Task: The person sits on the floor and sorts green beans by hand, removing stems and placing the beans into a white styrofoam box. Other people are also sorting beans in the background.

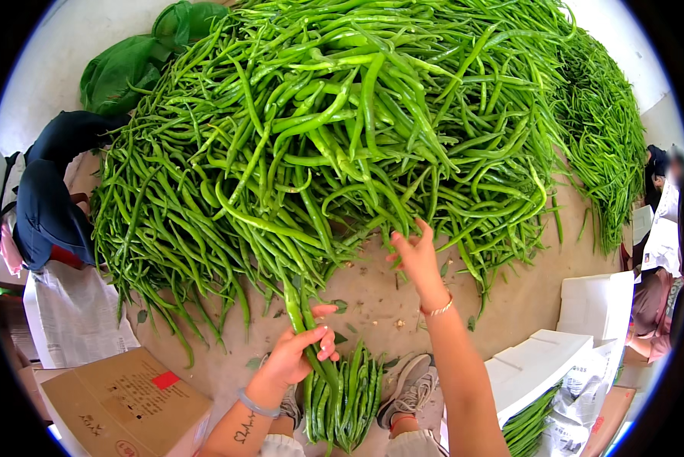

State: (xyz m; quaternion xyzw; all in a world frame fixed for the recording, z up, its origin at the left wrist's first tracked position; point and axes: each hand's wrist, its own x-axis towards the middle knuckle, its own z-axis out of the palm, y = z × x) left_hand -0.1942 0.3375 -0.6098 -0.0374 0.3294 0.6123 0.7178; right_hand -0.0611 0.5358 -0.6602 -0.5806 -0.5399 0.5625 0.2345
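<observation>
A huge heap of long green chili peppers (pixel 342 145) fills the floor before me. My left hand (pixel 300 354) is closed around a few long green peppers (pixel 295 308), which point up toward the heap and hang down below the fist. My right hand (pixel 414 255) reaches to the heap's near edge with thumb and fingers apart, its fingertips by the lowest peppers; nothing shows in its grasp. Between my shoes lies a neat bunch of green peppers (pixel 353 396), lined up lengthwise, just below my left hand.
At lower left stands a cardboard box (pixel 129 400). White foam boxes (pixel 540 358) at right hold peppers (pixel 532 423) and newspaper (pixel 574 411). A green net sack (pixel 121 72) lies at the far left. People sit at left (pixel 49 198) and right (pixel 654 297). Grey shoes (pixel 410 385) flank the bunch.
</observation>
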